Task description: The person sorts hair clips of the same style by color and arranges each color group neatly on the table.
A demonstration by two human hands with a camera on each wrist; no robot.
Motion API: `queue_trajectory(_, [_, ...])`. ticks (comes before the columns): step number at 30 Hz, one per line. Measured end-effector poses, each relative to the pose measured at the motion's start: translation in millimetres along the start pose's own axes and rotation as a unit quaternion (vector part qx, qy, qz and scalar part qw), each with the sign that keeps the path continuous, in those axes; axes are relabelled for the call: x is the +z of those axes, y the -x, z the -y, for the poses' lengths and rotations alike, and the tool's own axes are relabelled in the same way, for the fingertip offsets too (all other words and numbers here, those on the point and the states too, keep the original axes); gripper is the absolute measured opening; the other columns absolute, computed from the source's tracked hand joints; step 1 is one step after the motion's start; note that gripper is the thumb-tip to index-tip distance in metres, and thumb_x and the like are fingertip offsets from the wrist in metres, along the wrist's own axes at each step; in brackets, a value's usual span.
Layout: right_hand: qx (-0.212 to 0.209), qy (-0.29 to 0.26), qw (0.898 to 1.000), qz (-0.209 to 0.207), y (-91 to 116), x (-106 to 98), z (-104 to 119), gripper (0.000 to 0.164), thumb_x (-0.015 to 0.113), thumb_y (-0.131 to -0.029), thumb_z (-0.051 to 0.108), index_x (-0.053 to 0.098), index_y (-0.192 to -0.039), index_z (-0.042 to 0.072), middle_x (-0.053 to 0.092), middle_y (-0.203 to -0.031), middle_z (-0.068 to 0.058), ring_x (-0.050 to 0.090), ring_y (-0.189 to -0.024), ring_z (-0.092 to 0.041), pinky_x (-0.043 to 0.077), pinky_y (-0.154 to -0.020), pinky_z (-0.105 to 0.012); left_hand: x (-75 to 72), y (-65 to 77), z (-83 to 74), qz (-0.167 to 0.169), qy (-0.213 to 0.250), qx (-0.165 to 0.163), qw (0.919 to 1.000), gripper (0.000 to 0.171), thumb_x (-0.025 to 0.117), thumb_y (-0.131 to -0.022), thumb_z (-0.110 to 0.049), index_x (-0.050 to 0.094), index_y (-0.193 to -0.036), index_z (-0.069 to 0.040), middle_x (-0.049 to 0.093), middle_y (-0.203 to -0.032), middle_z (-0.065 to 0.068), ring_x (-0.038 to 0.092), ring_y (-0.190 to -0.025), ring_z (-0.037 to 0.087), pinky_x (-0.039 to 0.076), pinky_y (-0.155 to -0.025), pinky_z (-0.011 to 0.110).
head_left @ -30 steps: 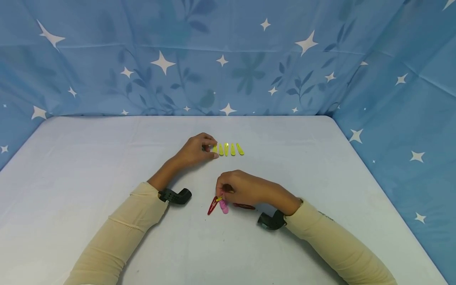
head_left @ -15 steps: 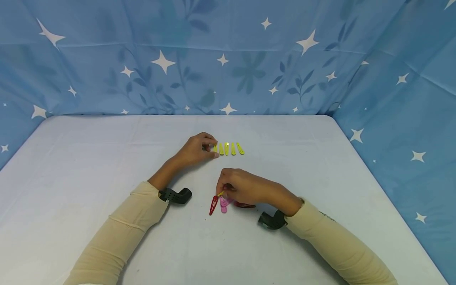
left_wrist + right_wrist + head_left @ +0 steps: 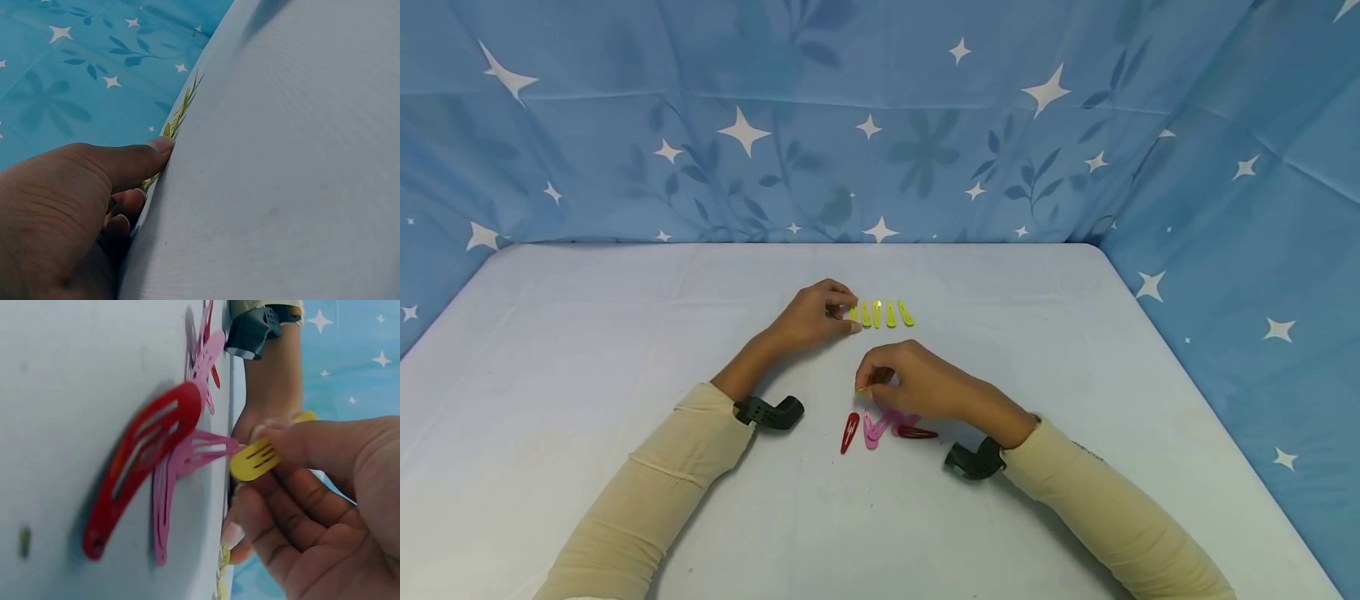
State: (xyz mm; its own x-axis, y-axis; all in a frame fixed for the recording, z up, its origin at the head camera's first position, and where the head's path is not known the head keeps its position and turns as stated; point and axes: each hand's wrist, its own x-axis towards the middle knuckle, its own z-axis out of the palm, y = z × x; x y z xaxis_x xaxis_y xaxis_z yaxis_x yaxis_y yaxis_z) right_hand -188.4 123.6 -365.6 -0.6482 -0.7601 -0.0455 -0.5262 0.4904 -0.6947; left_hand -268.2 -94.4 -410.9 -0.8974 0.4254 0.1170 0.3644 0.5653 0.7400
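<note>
In the head view, several yellow hair clips [image 3: 877, 314] lie side by side in a row. My left hand [image 3: 812, 315] is at the row's left end, thumb and index finger at the ends of the leftmost yellow clip [image 3: 853, 313]; the left wrist view shows its thumb low against the row. Lifted above a small group of clips, my right hand [image 3: 917, 382] pinches another yellow hair clip [image 3: 255, 460] between thumb and fingers. Below it lie pink hair clips [image 3: 872, 432], a red clip [image 3: 849, 432] on the left and another red clip [image 3: 917, 432] on the right.
The clips lie on a white-covered table [image 3: 625, 333]. A blue star-patterned curtain [image 3: 820, 167] borders its back and right side. Each wrist carries a black camera mount, such as the left one [image 3: 771, 412].
My right hand has drawn the yellow clip up and away from the red and pink clips, uncovering more of them. The left red clip has shifted slightly. My left hand has stayed put.
</note>
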Motion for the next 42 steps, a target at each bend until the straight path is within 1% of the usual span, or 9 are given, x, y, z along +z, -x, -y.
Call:
queue_trajectory(4, [0.006,-0.020,0.999,-0.025,-2,-3,-3,0.012,0.067,-0.091,0.002,0.070,-0.099,0.010,0.070,-0.091,0.002,0.062,-0.085,-0.007,0.054,-0.083,-0.025,-0.6,0.3,-0.9,-0.002,-0.005,-0.004,1.0000,0.046,0.076,-0.087,-0.019,0.065,-0.127,0.001,0.058,-0.128,0.013,0.060,-0.097,0.023,0.048,-0.083,0.035])
queue_trajectory(10, [0.019,-0.032,0.999,-0.031,-4,-6,-7,0.026,0.068,-0.091,0.002,0.070,-0.115,0.010,0.070,-0.097,-0.001,0.064,-0.087,-0.010,0.054,-0.082,-0.023,-1.9,1.3,-1.4,-0.006,-0.011,-0.008,0.9999,0.047,0.077,-0.086,-0.019,0.065,-0.127,0.001,0.059,-0.127,0.012,0.060,-0.097,0.023,0.047,-0.083,0.035])
queue_trajectory(12, [0.017,-0.033,0.999,-0.036,-5,-6,-9,0.028,0.068,-0.090,0.001,0.069,-0.117,0.009,0.069,-0.097,-0.002,0.064,-0.086,-0.011,0.054,-0.082,-0.024,-1.6,1.4,-0.6,-0.006,-0.015,-0.007,0.9999,0.047,0.077,-0.086,-0.019,0.065,-0.127,0.001,0.059,-0.127,0.013,0.060,-0.096,0.022,0.047,-0.083,0.035])
queue_trajectory(19, [0.030,-0.054,0.995,-0.079,-7,-10,-15,0.025,0.067,-0.090,-0.002,0.069,-0.114,0.005,0.069,-0.099,-0.004,0.067,-0.082,-0.012,0.054,-0.078,-0.027,-0.7,0.9,-0.3,-0.003,-0.013,-0.007,0.9999,0.047,0.077,-0.087,-0.019,0.065,-0.127,0.001,0.059,-0.127,0.012,0.060,-0.096,0.022,0.049,-0.085,0.036])
queue_trajectory(23, [0.027,-0.070,0.993,-0.093,-8,-13,-22,0.026,0.066,-0.090,-0.004,0.068,-0.115,0.003,0.067,-0.099,-0.008,0.067,-0.082,-0.015,0.054,-0.078,-0.027,-0.1,0.3,-0.8,-0.003,-0.007,-0.017,0.9998,0.047,0.077,-0.087,-0.018,0.064,-0.128,0.001,0.059,-0.128,0.012,0.060,-0.096,0.022,0.049,-0.085,0.036])
queue_trajectory(28, [0.044,-0.079,0.990,-0.110,-8,-19,-30,0.024,0.065,-0.090,-0.004,0.069,-0.113,0.002,0.066,-0.097,-0.010,0.067,-0.083,-0.017,0.054,-0.076,-0.026,1.1,-0.2,0.3,-0.004,-0.005,-0.015,0.9999,0.047,0.076,-0.087,-0.018,0.065,-0.127,0.001,0.059,-0.128,0.012,0.060,-0.097,0.023,0.049,-0.086,0.037])
queue_trajectory(34, [0.058,-0.073,0.987,-0.134,-8,-23,-39,0.022,0.067,-0.090,-0.001,0.070,-0.111,0.002,0.066,-0.094,-0.010,0.065,-0.084,-0.018,0.053,-0.076,-0.026,1.8,0.6,2.3,-0.003,0.002,-0.020,0.9998,0.047,0.076,-0.088,-0.020,0.064,-0.128,0.001,0.058,-0.129,0.012,0.060,-0.099,0.023,0.049,-0.086,0.037])
queue_trajectory(37, [0.056,-0.069,0.986,-0.140,-8,-24,-44,0.021,0.066,-0.090,-0.002,0.070,-0.111,0.002,0.066,-0.093,-0.011,0.065,-0.082,-0.019,0.052,-0.075,-0.028,1.8,0.0,2.6,-0.004,0.000,-0.016,0.9999,0.047,0.076,-0.087,-0.019,0.064,-0.128,0.001,0.058,-0.128,0.012,0.061,-0.098,0.023,0.050,-0.085,0.037])
queue_trajectory(42, [0.072,-0.060,0.983,-0.159,-8,-30,-51,0.020,0.067,-0.090,-0.001,0.071,-0.110,0.003,0.067,-0.094,-0.011,0.064,-0.083,-0.020,0.053,-0.078,-0.031,1.7,-2.1,2.2,-0.002,-0.001,-0.014,0.9999,0.047,0.076,-0.087,-0.020,0.064,-0.129,0.000,0.058,-0.128,0.011,0.061,-0.098,0.022,0.050,-0.085,0.037])
